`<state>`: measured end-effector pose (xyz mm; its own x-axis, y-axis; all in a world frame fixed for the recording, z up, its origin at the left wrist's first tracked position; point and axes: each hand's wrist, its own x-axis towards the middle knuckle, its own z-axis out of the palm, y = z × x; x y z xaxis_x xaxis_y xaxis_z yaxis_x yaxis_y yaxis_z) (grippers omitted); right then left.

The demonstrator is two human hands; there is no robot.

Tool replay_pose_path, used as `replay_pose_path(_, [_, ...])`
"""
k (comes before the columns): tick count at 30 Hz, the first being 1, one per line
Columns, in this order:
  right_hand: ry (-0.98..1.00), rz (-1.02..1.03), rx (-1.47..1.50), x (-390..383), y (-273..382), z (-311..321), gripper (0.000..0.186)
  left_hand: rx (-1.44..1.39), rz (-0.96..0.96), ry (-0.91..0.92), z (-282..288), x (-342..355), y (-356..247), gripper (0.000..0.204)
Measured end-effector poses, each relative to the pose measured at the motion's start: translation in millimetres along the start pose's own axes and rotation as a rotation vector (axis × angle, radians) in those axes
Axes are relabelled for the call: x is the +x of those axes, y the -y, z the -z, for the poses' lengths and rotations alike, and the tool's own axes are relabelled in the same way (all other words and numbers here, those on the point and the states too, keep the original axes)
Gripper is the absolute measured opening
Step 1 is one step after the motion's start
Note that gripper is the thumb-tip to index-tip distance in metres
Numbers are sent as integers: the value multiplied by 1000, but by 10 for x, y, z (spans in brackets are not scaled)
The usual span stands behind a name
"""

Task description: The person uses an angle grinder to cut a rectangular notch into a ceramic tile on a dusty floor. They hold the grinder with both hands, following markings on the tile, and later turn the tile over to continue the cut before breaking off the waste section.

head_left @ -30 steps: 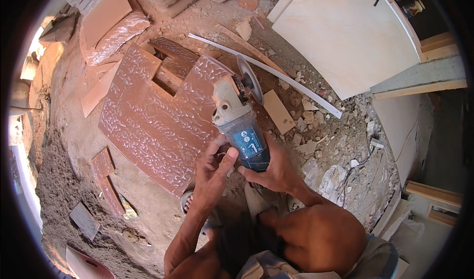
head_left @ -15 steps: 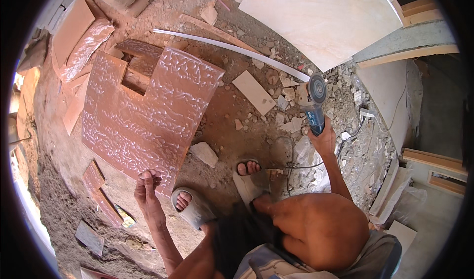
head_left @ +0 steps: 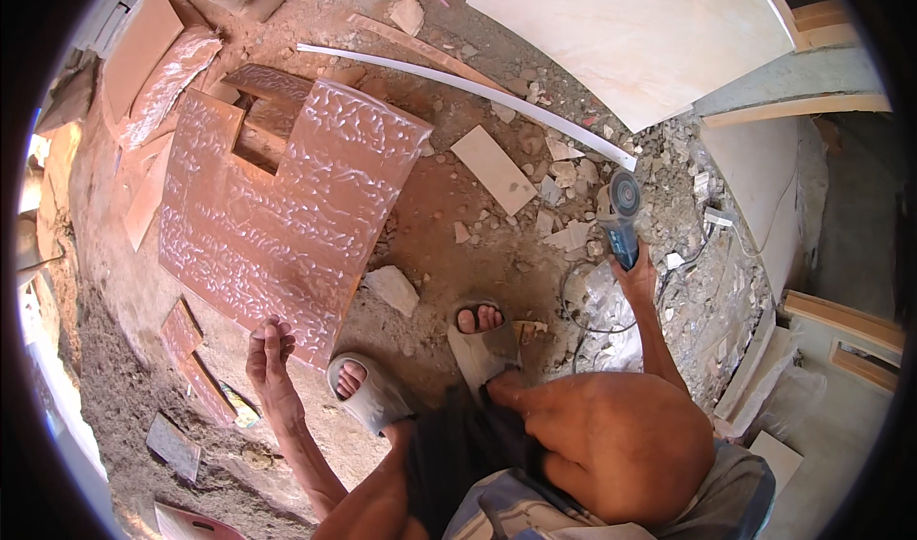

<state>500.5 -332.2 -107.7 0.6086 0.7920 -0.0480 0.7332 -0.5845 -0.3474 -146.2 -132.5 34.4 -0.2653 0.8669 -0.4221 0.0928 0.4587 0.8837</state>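
Note:
My right hand (head_left: 634, 275) grips the blue body of an angle grinder (head_left: 623, 239), held up over the rubble on the right. The grinder's round disc (head_left: 625, 192) points away from me; whether it spins I cannot tell. My left hand (head_left: 271, 351) is closed in a pinch beside the near edge of a large brown patterned tile (head_left: 296, 225). What sits between those fingertips, if anything, is too small to make out. A rectangular notch (head_left: 256, 148) is cut into the tile's far side, and brown pieces show through it.
Broken stone and a cable (head_left: 579, 313) lie on the right. A long white strip (head_left: 468, 93) and a pale offcut (head_left: 493, 169) lie ahead. Beyond leans a large cream slab (head_left: 630, 34). Narrow brown offcuts (head_left: 196, 363) lie left, a stone chunk (head_left: 392, 290) near my sandals.
The grinder and my right hand have shifted slightly right and nearer to me. My left hand has moved a little left and away from me, still pinched.

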Motion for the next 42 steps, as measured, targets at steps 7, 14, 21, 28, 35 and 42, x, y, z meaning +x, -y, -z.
replay_pose_path(7, [-140, 131, -86, -109, -35, -332, 78, 55, -47, 20, 25, 190, -53, 34])
replay_pose_path(14, [48, -132, -67, -100, 73, -142, 100, 331, -351, -49, -123, 1032, -177, 35])
replay_pose_path(21, [13, -78, -134, -103, 90, -163, 96, 661, -750, -128, -455, 2428, -851, 33])
replay_pose_path(28, [-31, 30, -110, -49, -43, -153, 81, 908, -758, -76, -640, 2974, -930, 37])
replay_pose_path(35, [43, -69, -87, -105, 140, -128, 84, 1313, -739, -6, -685, 3200, -1105, 33])
replay_pose_path(42, [12, -57, -58, -126, 30, -190, 89, 1361, -626, -71, -812, 3210, -1158, 34])
